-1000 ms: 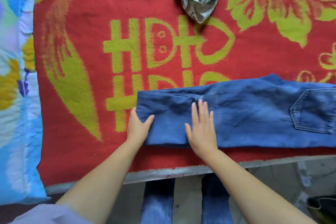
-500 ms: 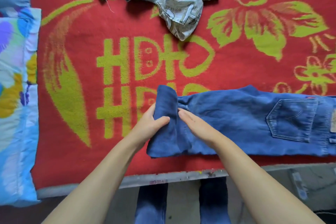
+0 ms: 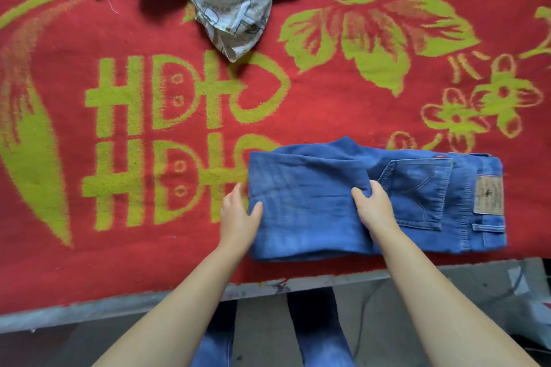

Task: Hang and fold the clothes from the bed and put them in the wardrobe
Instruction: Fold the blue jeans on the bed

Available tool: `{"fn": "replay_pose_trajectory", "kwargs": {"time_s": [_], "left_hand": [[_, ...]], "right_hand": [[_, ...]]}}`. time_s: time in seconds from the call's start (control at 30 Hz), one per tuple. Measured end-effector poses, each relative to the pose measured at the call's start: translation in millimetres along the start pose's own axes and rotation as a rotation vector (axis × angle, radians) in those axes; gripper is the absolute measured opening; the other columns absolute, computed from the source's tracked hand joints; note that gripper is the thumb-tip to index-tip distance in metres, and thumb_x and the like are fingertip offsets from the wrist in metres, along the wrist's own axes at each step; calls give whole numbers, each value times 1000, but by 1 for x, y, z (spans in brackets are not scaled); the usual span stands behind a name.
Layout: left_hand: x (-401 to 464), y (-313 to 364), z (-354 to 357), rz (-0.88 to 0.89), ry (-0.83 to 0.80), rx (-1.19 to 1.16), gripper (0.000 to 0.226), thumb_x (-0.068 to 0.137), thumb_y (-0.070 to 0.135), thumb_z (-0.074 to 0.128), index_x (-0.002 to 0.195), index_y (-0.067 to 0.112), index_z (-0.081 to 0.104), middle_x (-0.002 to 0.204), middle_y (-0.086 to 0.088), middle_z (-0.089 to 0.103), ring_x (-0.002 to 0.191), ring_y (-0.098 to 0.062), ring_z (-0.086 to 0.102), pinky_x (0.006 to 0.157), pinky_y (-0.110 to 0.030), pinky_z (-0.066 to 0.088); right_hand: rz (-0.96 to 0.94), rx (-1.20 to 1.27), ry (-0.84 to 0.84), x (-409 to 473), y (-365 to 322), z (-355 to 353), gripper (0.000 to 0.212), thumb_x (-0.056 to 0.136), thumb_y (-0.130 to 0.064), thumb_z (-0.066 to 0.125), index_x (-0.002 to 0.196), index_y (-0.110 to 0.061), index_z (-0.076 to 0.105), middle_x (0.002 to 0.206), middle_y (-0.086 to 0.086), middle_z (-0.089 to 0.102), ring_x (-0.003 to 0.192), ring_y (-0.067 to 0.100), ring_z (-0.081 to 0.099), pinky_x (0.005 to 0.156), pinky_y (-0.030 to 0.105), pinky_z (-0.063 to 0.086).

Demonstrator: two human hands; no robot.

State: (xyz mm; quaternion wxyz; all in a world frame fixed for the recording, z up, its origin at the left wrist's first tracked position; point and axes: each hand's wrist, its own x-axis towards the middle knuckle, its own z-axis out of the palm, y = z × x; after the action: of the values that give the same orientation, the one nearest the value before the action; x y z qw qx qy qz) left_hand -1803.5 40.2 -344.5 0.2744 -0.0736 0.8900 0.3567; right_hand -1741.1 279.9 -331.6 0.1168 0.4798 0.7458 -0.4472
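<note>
Half a second ago the leg end of the blue jeans [image 3: 301, 208] was standing up in a roll between the two hands. Now that part is folded over and lies flat on top of the rest. The folded jeans look shorter, and the brown patch [image 3: 488, 195] at the waist can be seen on the right.

At the bottom of the frame are the person's own legs in blue jeans [image 3: 320, 334], standing at the grey edge of the bed [image 3: 89, 307]. Two bare arms reach up from there.

The left hand [image 3: 237, 219] is at the left edge of the folded jeans, in the lower middle of the frame. Its thumb lies on top of the cloth and its fingers [image 3: 231, 198] go down beside the fold, so it holds that edge lightly.

The right hand [image 3: 372, 205] is on the right end of the folded part, just beside the back pocket [image 3: 417, 191]. Its fingers curl around the cloth edge and grip it.

The jeans lie on the red blanket [image 3: 328, 110] with green leaves and letters, near the bed's front edge.

Farther away, at the top middle of the frame, a crumpled pile of clothes [image 3: 232, 6] lies on the blanket, well apart from the jeans. It has pale printed cloth and some light blue cloth in it.
</note>
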Motion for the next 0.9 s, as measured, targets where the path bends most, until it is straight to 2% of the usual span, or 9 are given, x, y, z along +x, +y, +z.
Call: {"fn": "replay_pose_trajectory", "kwargs": {"time_s": [0.13,0.23,0.33,0.4,0.53,0.67,0.77,0.83,0.9], "left_hand": [[20,-14,28,-174,-224,-360,48,89,16,66,131,7,46,129,-11,59,111,-19,58,99,-34,45],[23,-14,42,-228,-159,-429,38,85,10,70,118,4,51,119,-12,64,99,-17,62,89,-30,48],[20,-10,44,-252,-108,-433,39,84,7,70,118,0,51,117,-16,64,100,-22,63,88,-32,48],[15,-1,41,-219,-76,-426,36,84,7,70,114,7,50,115,-12,64,99,-21,62,85,-30,47],[-7,27,27,-99,-163,-503,40,86,9,68,120,17,49,117,-3,64,105,-18,64,88,-32,51],[-38,79,13,60,-426,-613,52,82,17,69,128,26,47,124,4,63,116,-14,60,90,-28,52],[-67,136,29,272,-631,-452,74,80,27,62,146,29,27,137,24,47,123,6,46,100,-20,39],[-85,169,54,441,-755,-240,83,78,32,63,149,25,20,129,16,48,111,2,47,97,-20,40],[-94,193,85,677,-809,47,81,76,42,66,145,20,29,121,-3,44,109,-13,42,100,-25,35]], "right_hand": [[1,-93,57,23,30,12,28,97,-22,49,122,-9,47,113,11,58,107,32,53,79,35,39],[-18,-404,134,22,32,19,55,96,-25,52,144,-11,29,144,15,36,134,32,33,102,47,34],[-234,-564,192,0,35,23,77,95,-31,51,153,-8,6,160,14,7,148,30,5,116,47,15],[-305,-627,7,-13,45,29,77,98,-40,42,153,-9,-2,160,13,-10,148,28,-11,117,50,4],[-143,-600,-390,-6,51,22,75,99,-52,30,153,-15,-7,157,7,-26,145,23,-22,116,55,-1],[35,-55,-598,-5,4,-28,78,91,-66,37,154,-26,15,162,-7,4,148,13,6,120,46,11],[-102,308,-728,-31,-26,-84,69,77,-72,51,139,-46,38,139,-25,48,128,-4,45,105,30,39],[-245,242,-539,-39,-26,-120,49,80,-57,62,120,-30,54,111,-19,65,106,-2,60,91,25,45],[-261,131,-221,-31,-10,-161,24,84,-36,65,101,-19,59,92,-9,66,90,8,62,77,27,43]]}}
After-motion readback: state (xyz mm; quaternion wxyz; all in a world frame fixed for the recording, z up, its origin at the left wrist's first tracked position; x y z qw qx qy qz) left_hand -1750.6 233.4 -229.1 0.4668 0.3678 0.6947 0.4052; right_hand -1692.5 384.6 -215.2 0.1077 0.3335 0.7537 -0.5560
